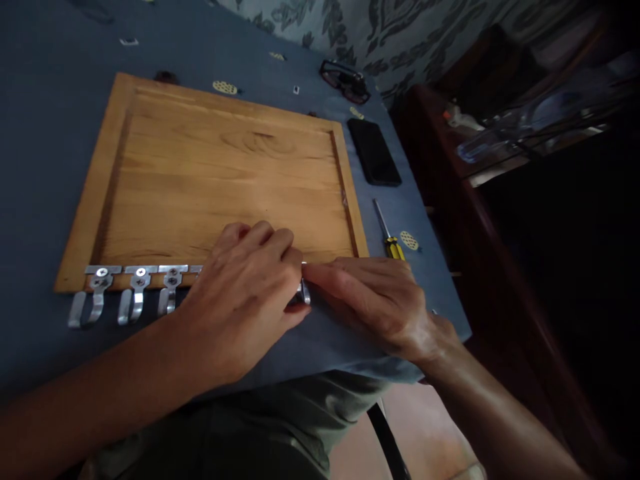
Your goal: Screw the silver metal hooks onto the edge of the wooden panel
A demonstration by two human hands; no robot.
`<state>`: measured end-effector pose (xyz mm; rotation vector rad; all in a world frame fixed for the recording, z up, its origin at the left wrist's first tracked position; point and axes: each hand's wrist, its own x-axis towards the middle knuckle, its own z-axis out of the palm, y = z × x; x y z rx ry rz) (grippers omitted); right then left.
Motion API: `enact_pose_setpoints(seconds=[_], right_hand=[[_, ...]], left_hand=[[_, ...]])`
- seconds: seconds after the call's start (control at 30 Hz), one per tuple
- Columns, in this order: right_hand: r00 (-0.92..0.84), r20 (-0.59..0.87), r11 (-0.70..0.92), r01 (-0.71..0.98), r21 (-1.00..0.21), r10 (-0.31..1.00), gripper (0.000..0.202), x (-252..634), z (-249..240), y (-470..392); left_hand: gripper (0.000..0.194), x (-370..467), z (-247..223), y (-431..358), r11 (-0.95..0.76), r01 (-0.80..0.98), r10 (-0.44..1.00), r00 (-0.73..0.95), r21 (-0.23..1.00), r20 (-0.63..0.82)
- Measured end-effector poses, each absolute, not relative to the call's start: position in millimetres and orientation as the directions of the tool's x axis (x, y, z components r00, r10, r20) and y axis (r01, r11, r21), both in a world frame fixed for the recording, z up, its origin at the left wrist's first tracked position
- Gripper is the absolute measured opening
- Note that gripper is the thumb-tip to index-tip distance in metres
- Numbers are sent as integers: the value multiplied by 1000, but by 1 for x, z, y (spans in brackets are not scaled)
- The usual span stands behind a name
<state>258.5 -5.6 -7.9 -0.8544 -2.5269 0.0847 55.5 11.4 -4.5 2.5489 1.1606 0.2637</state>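
A wooden board [225,173] with a raised frame lies on the cloth-covered table. Along its near edge runs a row of silver metal hooks, among them a left one [97,303], a second one [136,300] and a third one [171,293], fixed with cross-head screws. My left hand [245,293] is closed over the near edge, its fingers round another metal hook [303,293], mostly hidden. Beside it, my right hand [373,297] is closed at the near right corner. Its fingertip meets that hook's strip; whatever it holds is hidden.
To the right of the board lie a screwdriver [389,233] with a yellow and black handle and a black phone [374,152]. Glasses [346,81] rest near the back edge. Beyond the blue tablecloth [30,167] stands dark red furniture [480,227] with clutter on it.
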Motion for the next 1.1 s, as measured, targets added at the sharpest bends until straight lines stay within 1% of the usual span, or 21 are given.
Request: enact_pose_setpoints(seconds=[0.13,0.27,0.4,0.5,0.57,0.77,0.87,0.97,1.0,1.1], right_hand=[[-729,439,846,502,-178,525,21,261,-8,-1],[-752,421,862,445,-244,507,23,263,-13,-2],[-644,449,785,486,-385,619,33,262,-24,-9],[-559,449,716,495,-493,697,34,261,-32,-14],[-522,456,690,485,-537,721,35,260,-36,-16],[-426,481,643,490,-589,766,48,257,-43,-21],[-310,517,593,559,-579,798,51,255,-44,-28],[-141,550,502,634,-588,823,42,253,-41,-37],[-122,532,477,639,-604,838,35,253,-40,-40],[-153,419,415,627,-659,895,11,251,-36,-48]], left_hand=[[19,54,-7,10,-625,684,757,649,375,77],[19,53,-10,9,-626,680,763,636,381,120],[18,53,-10,10,-632,677,758,642,377,117],[18,53,-8,10,-623,686,759,646,375,79],[18,53,-7,9,-614,697,765,641,370,63],[18,53,-6,10,-618,705,760,648,348,36],[19,54,-5,12,-619,700,755,656,355,23],[20,56,-2,13,-608,710,755,656,356,-18],[20,56,-2,13,-604,713,756,654,355,-27],[19,57,-1,12,-591,724,765,643,356,-38]])
